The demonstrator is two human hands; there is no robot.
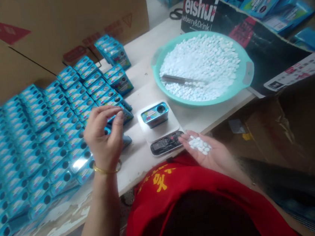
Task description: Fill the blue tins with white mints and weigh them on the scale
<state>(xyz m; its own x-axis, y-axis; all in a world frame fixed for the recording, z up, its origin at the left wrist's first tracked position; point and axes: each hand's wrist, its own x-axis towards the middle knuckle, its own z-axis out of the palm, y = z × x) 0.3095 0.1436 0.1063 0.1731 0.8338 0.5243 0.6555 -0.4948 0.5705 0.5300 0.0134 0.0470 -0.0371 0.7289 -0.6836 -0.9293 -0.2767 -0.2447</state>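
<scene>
My right hand (216, 153) is palm up, holding a small heap of white tablets (199, 145) in its cupped palm. Its fingertips are by the front edge of a white digital scale (159, 133). On the scale stands a blue rectangular tin (155, 114) with a dark round spot on its top. To the left of the scale, my left hand (105, 133) is raised with curled fingers, thumb and index tips close together. Whatever may be between them is too small to make out. Behind and beneath it are rows of similar blue tins (73, 104).
A mint-green basin (250, 72) of white tablets, with a metal scoop (178, 79) in it, stands at the back right. Behind it, an open black carton (251, 48) contains blue packages. A large brown cardboard box (79, 13) borders the back left. Black scissor handles (176, 14) lie behind the basin.
</scene>
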